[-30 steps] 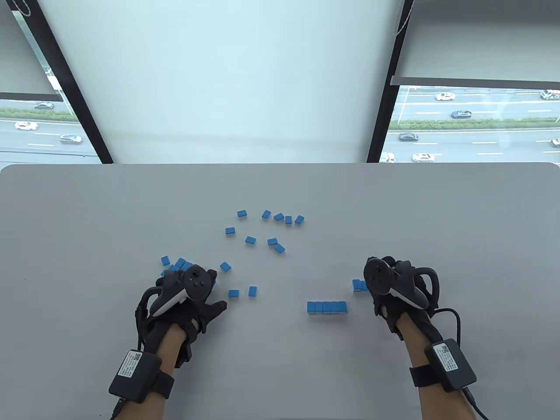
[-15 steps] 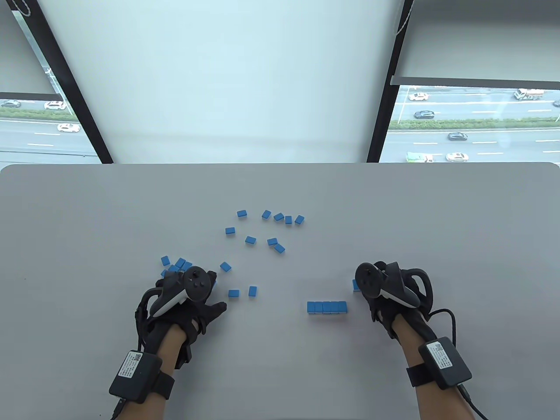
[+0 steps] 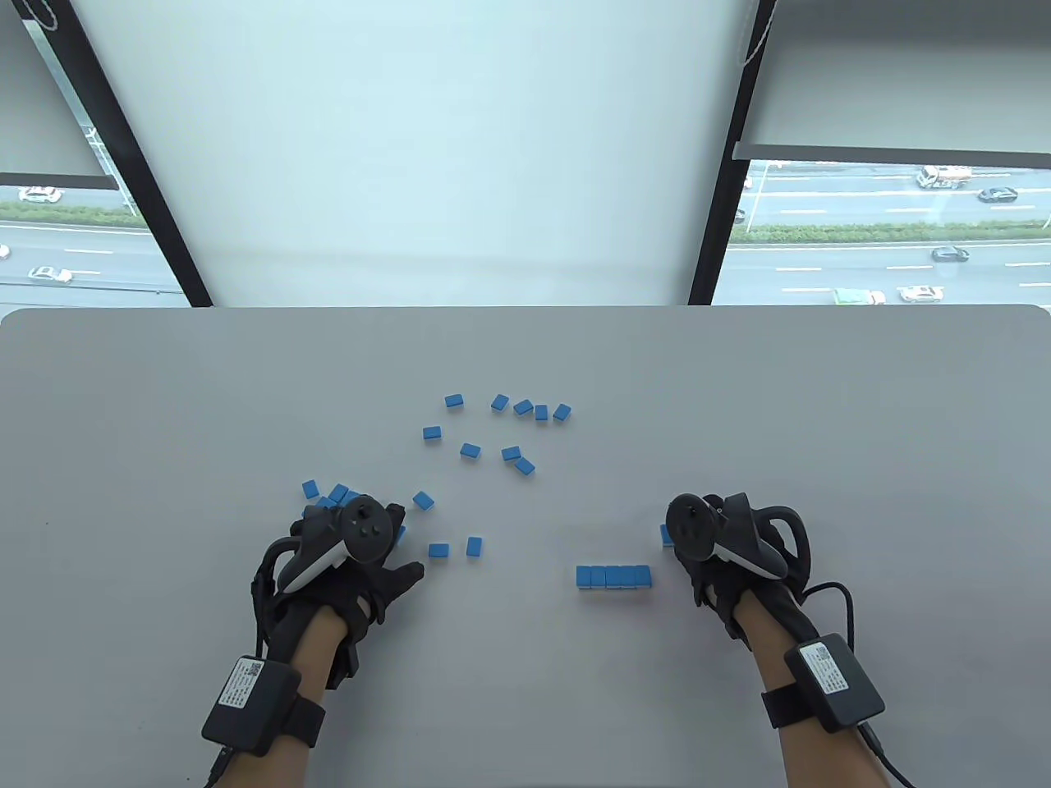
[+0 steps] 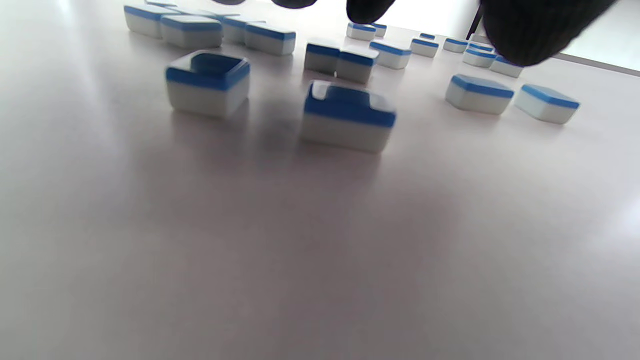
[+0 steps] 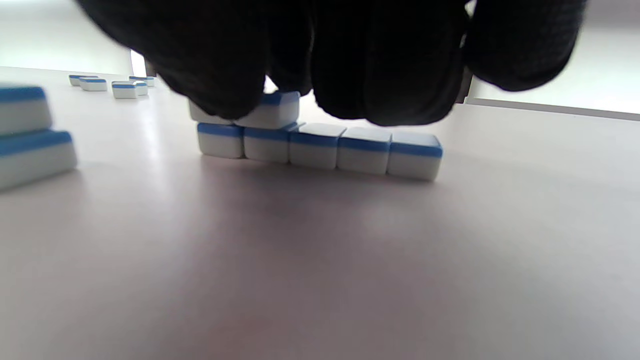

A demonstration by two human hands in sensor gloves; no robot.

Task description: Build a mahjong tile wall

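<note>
Blue-backed white mahjong tiles lie scattered on the grey table [image 3: 164,394], several near the middle [image 3: 511,452]. A straight row of five tiles [image 3: 613,576] lies front right. My right hand [image 3: 698,543] hovers just right of it, covering a second row whose left end [image 3: 667,535] peeks out. In the right wrist view that row of five [image 5: 320,147] lies under my curled fingers [image 5: 390,75], which grip upper tiles [image 5: 270,112] at its left end. My left hand [image 3: 369,538] is spread over loose tiles [image 4: 347,115], its fingertips [image 4: 530,35] holding nothing.
Two single tiles [image 3: 438,550] [image 3: 474,546] lie just right of my left hand, and a cluster [image 3: 328,495] just beyond it. The table's far edge [image 3: 525,309] meets a window. Bare table surface stretches left, right and in front.
My right hand has shifted a little to the left, covering more of the tiles beneath it. The left hand has barely moved.
</note>
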